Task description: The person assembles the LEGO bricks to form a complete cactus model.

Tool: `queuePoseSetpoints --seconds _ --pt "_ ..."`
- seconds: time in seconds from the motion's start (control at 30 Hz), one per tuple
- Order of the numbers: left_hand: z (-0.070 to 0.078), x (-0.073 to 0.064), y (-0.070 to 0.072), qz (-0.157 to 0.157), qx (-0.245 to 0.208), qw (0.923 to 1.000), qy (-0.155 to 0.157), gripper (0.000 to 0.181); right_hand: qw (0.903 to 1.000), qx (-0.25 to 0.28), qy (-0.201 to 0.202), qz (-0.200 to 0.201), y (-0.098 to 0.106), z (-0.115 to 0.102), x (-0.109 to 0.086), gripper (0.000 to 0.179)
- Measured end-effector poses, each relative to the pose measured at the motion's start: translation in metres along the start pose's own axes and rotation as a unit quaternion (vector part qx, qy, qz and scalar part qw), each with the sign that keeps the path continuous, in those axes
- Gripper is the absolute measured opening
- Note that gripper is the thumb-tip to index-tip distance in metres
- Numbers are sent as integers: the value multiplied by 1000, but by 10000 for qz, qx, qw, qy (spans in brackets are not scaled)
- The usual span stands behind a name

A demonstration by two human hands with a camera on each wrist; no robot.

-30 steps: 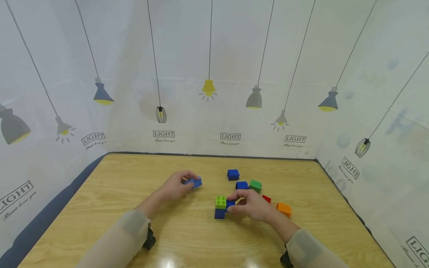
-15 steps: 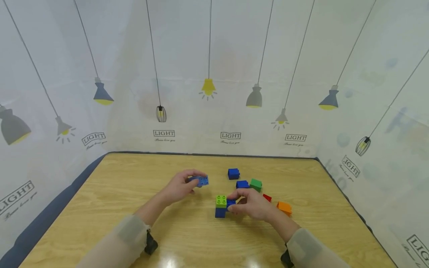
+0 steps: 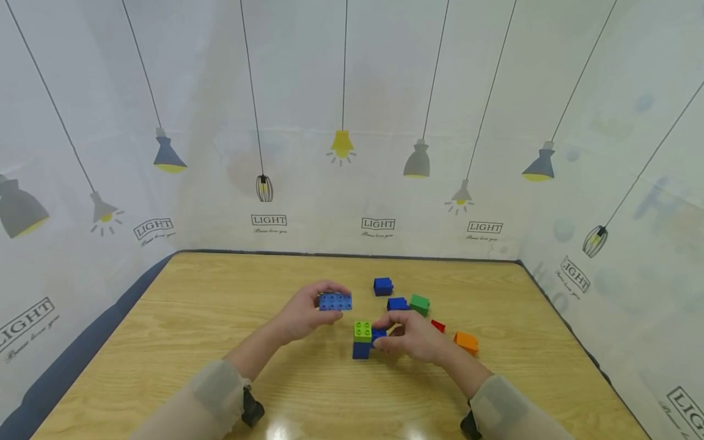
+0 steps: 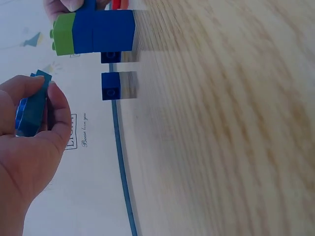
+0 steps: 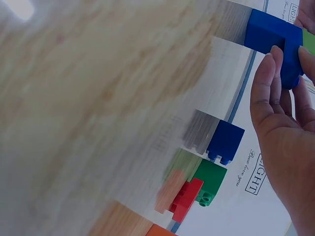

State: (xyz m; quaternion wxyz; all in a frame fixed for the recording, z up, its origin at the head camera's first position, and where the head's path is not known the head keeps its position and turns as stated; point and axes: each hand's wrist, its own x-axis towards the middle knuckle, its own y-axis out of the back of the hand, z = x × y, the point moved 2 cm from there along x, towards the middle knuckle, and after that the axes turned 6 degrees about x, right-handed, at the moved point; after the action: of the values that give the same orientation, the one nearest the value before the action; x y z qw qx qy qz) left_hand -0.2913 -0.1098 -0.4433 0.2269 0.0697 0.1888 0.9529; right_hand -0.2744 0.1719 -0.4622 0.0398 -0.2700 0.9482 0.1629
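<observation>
My left hand (image 3: 301, 315) holds a light blue eight-stud brick (image 3: 335, 301) between thumb and fingers, its studs turned toward the head camera. In the left wrist view this brick (image 4: 33, 109) is tilted and held off the tabletop. To its right and nearer stands a small stack, a lime green brick (image 3: 362, 331) on top of dark blue ones (image 3: 360, 350). One dark blue brick (image 3: 378, 335) juts from the stack's right side, and my right hand (image 3: 416, 337) pinches it between thumb and fingers. In the right wrist view those fingertips (image 5: 276, 51) lie against the blue brick.
Beyond the stack lie two dark blue bricks, one farther back (image 3: 382, 286) and one nearer (image 3: 397, 304). A green brick (image 3: 420, 305), a red brick (image 3: 437, 326) and an orange brick (image 3: 465, 343) are by my right hand. A printed curtain (image 3: 308, 183) borders the wooden table (image 3: 220, 293).
My left hand has lifted the light blue brick from the table, carried it right toward the stack and tipped its studs toward the head camera. The right hand and stack have stayed put.
</observation>
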Motion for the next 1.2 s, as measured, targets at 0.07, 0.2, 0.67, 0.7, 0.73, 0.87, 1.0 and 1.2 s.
queuePoseSetpoints --seconds 0.07,0.2,0.67,0.7,0.73,0.87,1.0,1.2 --pt "1 0 -2 12 2 10000 12 39 10000 -13 -11 3 0 0 0 34" --pt "5 -1 -6 -24 55 10000 21 37 10000 -53 12 10 0 0 1 34" --pt "7 -4 -25 -342 571 9975 -225 34 10000 -9 54 -30 -1 -1 -1 34" --pt "7 -5 -26 -332 571 9976 -226 34 10000 -11 48 -22 -1 -1 -1 33" --pt "7 -5 -27 -318 563 9977 -215 34 10000 -16 48 -14 -1 -2 -1 33" --pt "6 -6 -30 -235 533 9982 -169 34 10000 -42 70 -32 -1 -3 -1 33" --pt "7 -6 -32 -205 579 9979 -204 32 9999 -42 84 -50 -1 -2 -1 32" --pt "8 -6 -34 -239 642 9974 -228 29 9999 -61 104 -55 0 -2 -2 32"
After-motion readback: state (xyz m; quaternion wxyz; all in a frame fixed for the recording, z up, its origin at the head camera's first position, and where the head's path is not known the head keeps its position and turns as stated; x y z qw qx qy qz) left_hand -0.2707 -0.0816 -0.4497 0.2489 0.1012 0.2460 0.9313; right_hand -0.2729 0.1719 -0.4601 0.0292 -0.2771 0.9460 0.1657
